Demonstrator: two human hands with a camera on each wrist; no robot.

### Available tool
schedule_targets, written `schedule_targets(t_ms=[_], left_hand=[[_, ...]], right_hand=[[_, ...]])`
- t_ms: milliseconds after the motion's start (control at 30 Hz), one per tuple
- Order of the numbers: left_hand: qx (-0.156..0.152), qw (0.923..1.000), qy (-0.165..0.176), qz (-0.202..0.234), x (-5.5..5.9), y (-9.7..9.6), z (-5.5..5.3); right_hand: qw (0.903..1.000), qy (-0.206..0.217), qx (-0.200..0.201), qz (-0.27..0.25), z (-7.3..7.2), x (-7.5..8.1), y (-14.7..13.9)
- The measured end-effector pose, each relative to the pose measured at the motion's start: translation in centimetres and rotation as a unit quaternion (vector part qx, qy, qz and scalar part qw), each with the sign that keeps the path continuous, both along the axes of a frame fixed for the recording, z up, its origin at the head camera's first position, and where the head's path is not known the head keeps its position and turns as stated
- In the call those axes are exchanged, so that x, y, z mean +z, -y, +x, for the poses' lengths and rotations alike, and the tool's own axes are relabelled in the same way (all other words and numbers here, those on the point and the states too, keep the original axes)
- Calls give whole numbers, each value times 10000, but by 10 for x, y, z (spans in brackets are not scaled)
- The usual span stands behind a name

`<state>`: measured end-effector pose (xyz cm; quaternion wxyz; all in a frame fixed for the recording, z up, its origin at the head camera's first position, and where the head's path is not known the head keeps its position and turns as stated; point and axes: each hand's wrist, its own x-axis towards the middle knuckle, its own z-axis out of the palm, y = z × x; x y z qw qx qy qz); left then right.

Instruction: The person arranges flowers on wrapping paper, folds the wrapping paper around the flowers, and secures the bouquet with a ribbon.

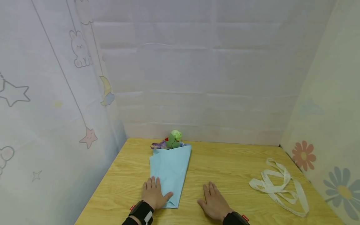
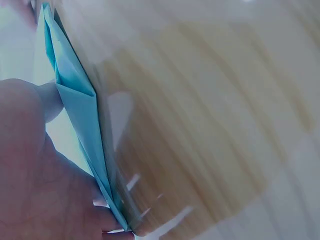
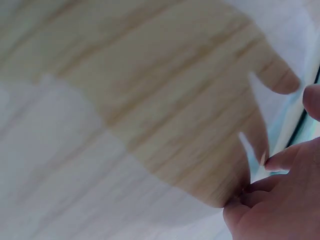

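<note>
A bouquet wrapped in light blue paper [image 1: 171, 165] lies on the wooden table, its flowers [image 1: 175, 140] pointing to the far edge. Green, purple and a bit of red show among the blooms; the stems are hidden inside the wrap. My left hand [image 1: 154, 193] rests on the lower left part of the wrap, fingers straight and thumb out over the paper. In the left wrist view the folded paper edge [image 2: 80, 115] runs beside the thumb. To the right of the bouquet, apart from it, my right hand [image 1: 215, 203] rests on the tabletop with fingers extended, holding nothing.
A loosely looped white ribbon [image 1: 277, 187] with faint print lies on the right side of the table [image 1: 225, 165]. Pale cloth hangs behind the table [image 1: 197, 78], and patterned cloths stand at the left and right. Both wrists wear black bands.
</note>
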<state>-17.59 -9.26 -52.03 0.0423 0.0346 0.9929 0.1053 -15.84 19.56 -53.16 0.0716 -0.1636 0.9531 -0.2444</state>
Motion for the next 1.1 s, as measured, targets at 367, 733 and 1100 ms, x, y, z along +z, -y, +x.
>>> schedule_targets(t_ms=[367, 733, 1100], left_hand=[[442, 9978, 360, 351, -1, 94, -10], [483, 9965, 524, 433, -2, 106, -13], [328, 9973, 215, 621, -8, 111, -17]], right_hand=[[9994, -161, 79, 288, -4, -15, -3], [9996, -190, 187, 81, -2, -16, -5], [9924, -790, -941, 49, -20, 24, -86]])
